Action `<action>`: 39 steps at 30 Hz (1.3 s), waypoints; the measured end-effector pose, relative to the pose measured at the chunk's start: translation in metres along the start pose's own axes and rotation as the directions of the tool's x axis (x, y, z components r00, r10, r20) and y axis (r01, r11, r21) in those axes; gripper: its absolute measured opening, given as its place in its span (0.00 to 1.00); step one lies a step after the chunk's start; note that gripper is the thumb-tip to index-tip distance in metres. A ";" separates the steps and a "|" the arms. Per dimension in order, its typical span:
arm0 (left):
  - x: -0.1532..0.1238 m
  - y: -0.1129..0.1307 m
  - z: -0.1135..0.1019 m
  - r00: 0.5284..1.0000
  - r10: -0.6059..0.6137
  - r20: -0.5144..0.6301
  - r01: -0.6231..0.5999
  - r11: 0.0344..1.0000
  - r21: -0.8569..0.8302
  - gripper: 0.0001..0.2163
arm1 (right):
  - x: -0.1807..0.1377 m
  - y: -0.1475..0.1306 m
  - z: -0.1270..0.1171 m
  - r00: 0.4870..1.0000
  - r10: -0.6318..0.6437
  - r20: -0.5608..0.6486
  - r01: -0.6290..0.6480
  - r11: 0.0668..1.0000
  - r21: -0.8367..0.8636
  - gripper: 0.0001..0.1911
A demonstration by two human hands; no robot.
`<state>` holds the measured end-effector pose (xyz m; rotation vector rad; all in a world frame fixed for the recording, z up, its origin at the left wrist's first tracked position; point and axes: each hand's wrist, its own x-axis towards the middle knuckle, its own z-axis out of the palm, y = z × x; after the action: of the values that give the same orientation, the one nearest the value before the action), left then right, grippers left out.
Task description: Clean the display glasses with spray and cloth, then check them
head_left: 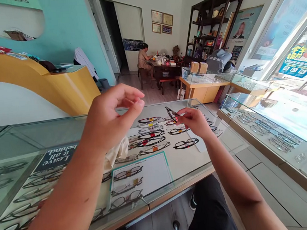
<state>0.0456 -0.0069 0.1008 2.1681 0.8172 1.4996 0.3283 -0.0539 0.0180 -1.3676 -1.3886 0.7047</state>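
Note:
My right hand (195,122) pinches a dark-framed pair of eyeglasses (170,113) between thumb and fingers, just above the glass display counter (189,170). To the left, my left hand (111,120) is raised over the counter, thumb and fingertips apart and nothing between them. Below its wrist lies a crumpled cream cloth (116,154), partly hidden by the arm. Several glasses with coloured tags form a column between my hands, among them a black pair (152,141). Another black pair (186,143) sits nearer me, under my right hand. A teal-edged white card (156,173) has several frames along its left side.
A second glass showcase (282,129) with rows of glasses runs along the right. The yellow reception counter (71,87) stands at the left. Far back, a person (144,59) sits at a dark table (166,70). My knee (212,202) is close to the counter's front edge.

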 end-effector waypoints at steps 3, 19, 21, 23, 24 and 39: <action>0.003 -0.006 -0.002 0.995 -0.089 0.046 0.088 0.996 0.015 0.09 | 0.013 -0.014 0.028 0.994 -0.110 -0.002 0.106 0.953 0.284 0.18; 0.022 -0.063 0.004 0.766 -0.401 0.503 0.600 0.727 -0.334 0.25 | 0.027 -0.032 0.083 0.763 -0.644 -0.061 0.643 0.765 -0.040 0.12; 0.022 -0.068 0.013 0.792 -0.408 0.454 0.572 0.755 -0.320 0.25 | 0.030 -0.023 0.085 0.805 -0.583 -0.107 0.592 0.802 0.085 0.11; 0.021 -0.068 0.020 0.824 -0.421 0.378 0.538 0.792 -0.289 0.26 | 0.033 -0.015 0.087 0.877 -0.447 -0.173 0.479 0.830 0.285 0.08; 0.021 -0.068 0.023 0.836 -0.425 0.348 0.524 0.808 -0.271 0.26 | 0.035 -0.011 0.088 0.911 -0.375 -0.170 0.411 0.835 0.365 0.09; 0.000 -0.082 0.048 0.846 -0.420 0.329 0.516 0.800 -0.306 0.27 | 0.051 0.009 0.081 0.968 -0.090 0.236 -0.110 0.691 0.715 0.23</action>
<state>0.0698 0.0560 0.0341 1.6508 0.8180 1.0084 0.2655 0.0162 -0.0020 -0.6518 -1.0878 1.3101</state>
